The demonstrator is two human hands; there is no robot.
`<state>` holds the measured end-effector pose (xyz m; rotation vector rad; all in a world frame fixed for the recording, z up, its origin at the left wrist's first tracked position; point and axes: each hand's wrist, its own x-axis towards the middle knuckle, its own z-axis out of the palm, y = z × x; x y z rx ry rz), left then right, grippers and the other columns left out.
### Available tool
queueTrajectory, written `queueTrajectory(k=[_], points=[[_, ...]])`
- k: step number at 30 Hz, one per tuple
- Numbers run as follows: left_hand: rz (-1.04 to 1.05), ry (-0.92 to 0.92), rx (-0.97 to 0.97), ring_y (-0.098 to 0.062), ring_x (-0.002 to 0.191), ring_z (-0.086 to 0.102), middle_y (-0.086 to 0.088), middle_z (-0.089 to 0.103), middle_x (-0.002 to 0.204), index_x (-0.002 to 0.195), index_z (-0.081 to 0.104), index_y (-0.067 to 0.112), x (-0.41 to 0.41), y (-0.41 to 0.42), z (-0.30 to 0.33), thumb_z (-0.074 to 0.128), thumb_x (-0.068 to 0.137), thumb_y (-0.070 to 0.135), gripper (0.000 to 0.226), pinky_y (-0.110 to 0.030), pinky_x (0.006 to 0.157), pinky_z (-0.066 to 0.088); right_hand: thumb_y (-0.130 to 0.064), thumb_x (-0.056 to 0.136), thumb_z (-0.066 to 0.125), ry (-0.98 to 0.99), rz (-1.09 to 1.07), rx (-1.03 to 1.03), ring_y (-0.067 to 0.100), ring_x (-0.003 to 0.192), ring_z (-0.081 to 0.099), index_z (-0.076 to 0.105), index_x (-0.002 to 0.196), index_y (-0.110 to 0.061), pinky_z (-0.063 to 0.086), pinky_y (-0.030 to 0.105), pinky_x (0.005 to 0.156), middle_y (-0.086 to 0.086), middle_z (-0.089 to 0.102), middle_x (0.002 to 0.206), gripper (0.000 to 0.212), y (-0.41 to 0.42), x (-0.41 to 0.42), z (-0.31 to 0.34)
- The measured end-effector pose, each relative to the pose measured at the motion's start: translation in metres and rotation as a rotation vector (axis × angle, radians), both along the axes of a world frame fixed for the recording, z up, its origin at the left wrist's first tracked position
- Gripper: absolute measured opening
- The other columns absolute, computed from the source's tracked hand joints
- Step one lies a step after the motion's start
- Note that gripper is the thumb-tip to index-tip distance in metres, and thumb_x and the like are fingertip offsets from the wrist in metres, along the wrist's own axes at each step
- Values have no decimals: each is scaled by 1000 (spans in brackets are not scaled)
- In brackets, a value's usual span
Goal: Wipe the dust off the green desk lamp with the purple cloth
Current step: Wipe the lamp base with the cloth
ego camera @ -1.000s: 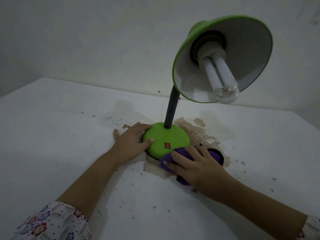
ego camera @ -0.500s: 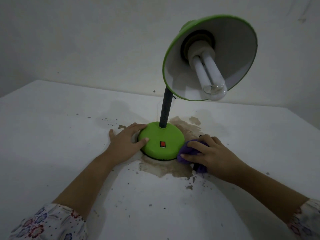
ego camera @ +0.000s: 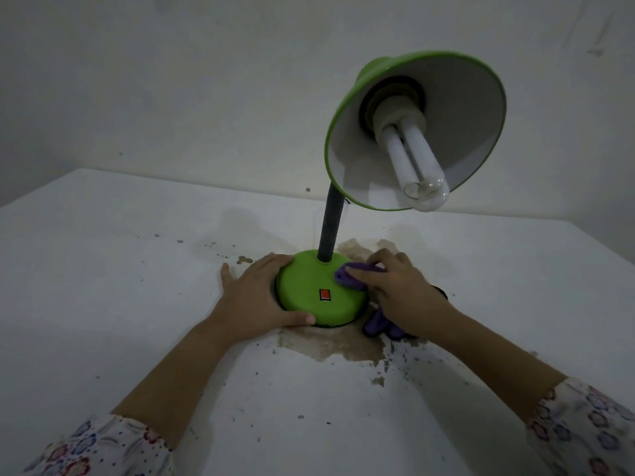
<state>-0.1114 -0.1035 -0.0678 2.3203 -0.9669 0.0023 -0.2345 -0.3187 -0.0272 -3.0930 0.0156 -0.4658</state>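
The green desk lamp stands on a white table [ego camera: 103,286]. Its round green base [ego camera: 309,280] carries a red switch [ego camera: 325,294], a black flexible neck [ego camera: 329,231] rises from it, and the green shade [ego camera: 347,125] with a white bulb [ego camera: 414,166] tilts toward me. My left hand [ego camera: 256,297] clasps the base's left rim, thumb along the front edge. My right hand [ego camera: 400,290] presses the purple cloth [ego camera: 347,278] against the base's right top; more cloth hangs out under the wrist.
A brown stain [ego camera: 330,345] spreads on the table in front of and behind the base, with dark specks scattered around it. A white wall [ego camera: 171,80] rises behind the table. Floral sleeves cover both forearms at the bottom corners.
My right hand has carried the cloth from the table beside the base's right front up onto the right top of the base. The left hand keeps its hold on the base.
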Motion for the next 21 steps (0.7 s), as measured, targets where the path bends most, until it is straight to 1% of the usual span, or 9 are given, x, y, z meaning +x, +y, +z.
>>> queueTrajectory(k=[1,3,7,10,12,14,16,17,21], points=[[-1,7,0,-3,138,21,17,31,149,142,28,38,0,0,0,48,36,91,120,-58,111,-11,-12,92,44,54,-39,-53,30,111,36,38,140,-34,37,38,87,9,38,133,53,5,6,-5],[-5,15,-4,-2,138,20,18,30,149,142,29,38,0,0,1,48,35,90,120,-59,111,-10,-13,92,41,88,-139,-71,31,114,33,32,141,-35,36,42,89,8,34,134,55,9,19,-9],[-18,44,-43,-2,136,24,18,32,147,141,31,38,0,0,2,52,35,87,119,-59,112,-9,-11,94,38,93,-222,7,32,111,35,38,137,-36,38,44,88,8,37,126,51,8,48,-8],[-24,55,-43,-1,137,22,19,31,148,141,30,38,1,1,2,52,36,87,119,-59,112,-10,-7,94,35,133,-223,133,31,105,40,44,135,-35,41,43,86,9,42,119,50,6,68,-4],[-24,46,-28,0,138,19,19,30,148,141,29,39,1,0,1,51,37,88,118,-59,111,-10,-5,94,34,184,-225,164,33,105,43,47,134,-30,43,45,90,13,44,118,49,6,75,0],[-29,44,-13,0,139,16,19,28,149,142,26,39,1,0,1,49,38,88,117,-60,111,-11,-5,94,32,217,-245,141,34,107,44,48,132,-19,42,46,92,16,44,119,43,6,74,2],[-35,43,-2,-1,140,14,18,26,151,143,24,39,2,0,0,47,40,88,117,-60,110,-12,-6,94,31,241,-286,81,34,109,44,45,126,-6,41,42,93,20,43,120,35,9,63,2],[-36,36,4,-1,141,14,17,26,151,143,24,38,3,0,-1,47,40,88,117,-61,110,-11,-6,94,30,253,-313,53,34,108,44,43,123,-4,39,39,92,21,44,120,32,10,56,1],[-30,20,-3,-1,140,15,18,27,150,143,24,39,4,-1,-3,48,41,89,116,-60,111,-10,-7,93,32,254,-416,-27,30,108,45,41,121,-4,38,31,89,18,45,120,30,25,23,-1]])
